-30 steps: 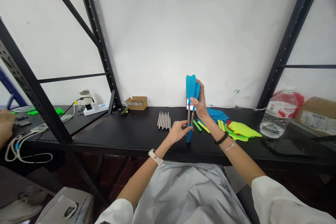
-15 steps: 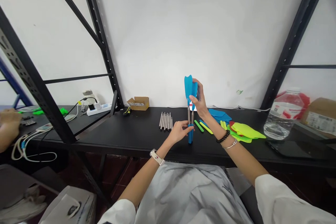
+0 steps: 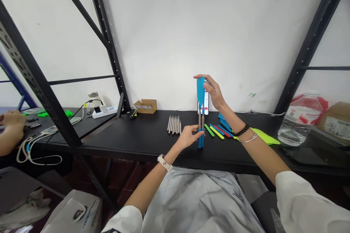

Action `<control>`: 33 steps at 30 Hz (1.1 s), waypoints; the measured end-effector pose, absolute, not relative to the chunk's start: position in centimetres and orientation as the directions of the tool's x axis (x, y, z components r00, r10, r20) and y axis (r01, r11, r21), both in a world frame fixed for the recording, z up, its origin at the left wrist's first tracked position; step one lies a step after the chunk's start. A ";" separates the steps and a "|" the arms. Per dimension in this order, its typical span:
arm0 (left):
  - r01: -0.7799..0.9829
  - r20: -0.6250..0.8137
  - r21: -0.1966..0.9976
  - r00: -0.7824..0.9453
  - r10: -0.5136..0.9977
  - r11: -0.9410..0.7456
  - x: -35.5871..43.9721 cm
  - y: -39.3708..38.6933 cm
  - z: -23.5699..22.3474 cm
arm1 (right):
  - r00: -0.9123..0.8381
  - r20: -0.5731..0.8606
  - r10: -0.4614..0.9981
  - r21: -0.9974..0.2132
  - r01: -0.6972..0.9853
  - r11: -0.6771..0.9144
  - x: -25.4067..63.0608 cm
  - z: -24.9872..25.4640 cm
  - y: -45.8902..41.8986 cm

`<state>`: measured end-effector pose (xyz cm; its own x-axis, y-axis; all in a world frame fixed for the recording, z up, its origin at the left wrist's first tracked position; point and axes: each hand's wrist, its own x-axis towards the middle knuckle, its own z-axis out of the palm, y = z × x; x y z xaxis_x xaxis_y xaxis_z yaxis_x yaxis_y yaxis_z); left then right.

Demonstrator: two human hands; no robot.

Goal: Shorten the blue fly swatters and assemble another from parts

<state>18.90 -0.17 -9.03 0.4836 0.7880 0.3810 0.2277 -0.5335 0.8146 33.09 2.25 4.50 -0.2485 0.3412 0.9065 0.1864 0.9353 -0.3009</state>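
My left hand (image 3: 189, 135) pinches two slim blue handles (image 3: 200, 142) near their tops, holding them upright over the table edge. Metal rods (image 3: 201, 121) rise from these handles to blue ribbed, paddle-like heads (image 3: 200, 89). Together they look like two fly swatters side by side. My right hand (image 3: 214, 91) is closed around the heads, thumb on their right side and fingers reaching over the top and behind. Right of the handles lie loose green (image 3: 209, 130), yellow (image 3: 217, 131), red and blue handles. Left of my left hand stands a row of metal rods (image 3: 174, 125).
Beyond the swatters a phone (image 3: 206, 102) leans at the wall. Blue and yellow-green heads (image 3: 265, 136), a large water bottle (image 3: 295, 120) and a dark tablet-like slab (image 3: 304, 155) lie rightward. An open carton (image 3: 146, 106) stands back left. Another person's hand (image 3: 12, 123) works far left.
The two blue heads, apart before, now line up closely, and my right hand has moved up over their tops. The view has shifted slightly, showing more of the phone and loose handles.
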 end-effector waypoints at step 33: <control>0.235 0.388 0.800 0.499 0.775 -0.552 18.8 0.0 -9.4 | -0.057 0.922 0.382 -0.379 0.058 0.924 32.4 2.1 1.8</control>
